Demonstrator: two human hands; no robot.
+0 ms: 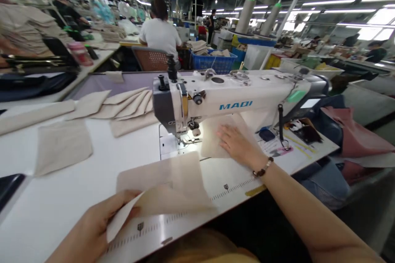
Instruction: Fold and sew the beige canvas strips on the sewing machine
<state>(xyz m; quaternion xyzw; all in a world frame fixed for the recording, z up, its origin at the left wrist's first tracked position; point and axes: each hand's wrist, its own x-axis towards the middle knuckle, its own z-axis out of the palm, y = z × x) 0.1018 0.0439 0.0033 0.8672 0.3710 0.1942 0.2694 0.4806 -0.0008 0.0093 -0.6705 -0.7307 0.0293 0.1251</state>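
My left hand (pixel 105 218) is closed on the near edge of a beige fabric piece (pixel 173 172), which is folded up toward me at the table's front edge. Flat on another beige fabric panel (pixel 211 135), under the arm of the white sewing machine (pixel 228 94), lies my right hand (pixel 234 141), its fingers stretched out. The lit presser foot (pixel 191 139) stands just left of that panel. A single beige piece (pixel 63 148) lies on the white table to the left.
Overlapping beige pieces (pixel 123 104) lie behind and left of the machine head. A dark object (pixel 10 189) is at the left edge. Small items in a box (pixel 304 131) sit at the right. Denim and pink cloth (pixel 358 135) hang beyond. A person in a white shirt (pixel 160 37) sits ahead.
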